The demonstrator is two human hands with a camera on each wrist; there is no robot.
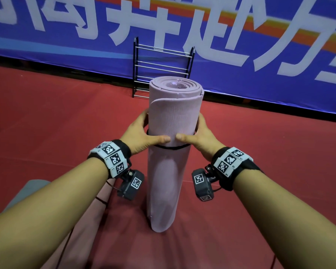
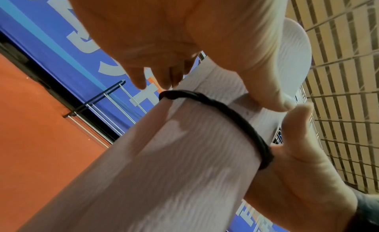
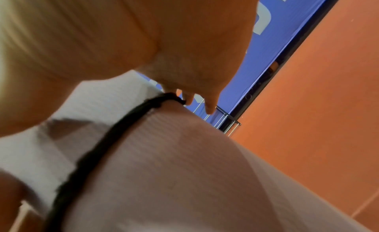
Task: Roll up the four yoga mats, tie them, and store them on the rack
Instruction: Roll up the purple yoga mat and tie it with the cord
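Red floor meets a blue lettered banner wall

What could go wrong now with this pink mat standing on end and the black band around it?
The outer flap of the pink mat ends above the black band, so it may spring open. The mat stands upright on the red floor, steadied only by the left hand and right hand; letting go could topple it.

Two bare forearms. Each wrist wears a black wristband carrying white tiles printed with black square-code markers, with a small black camera hanging beneath, also marker-tagged.
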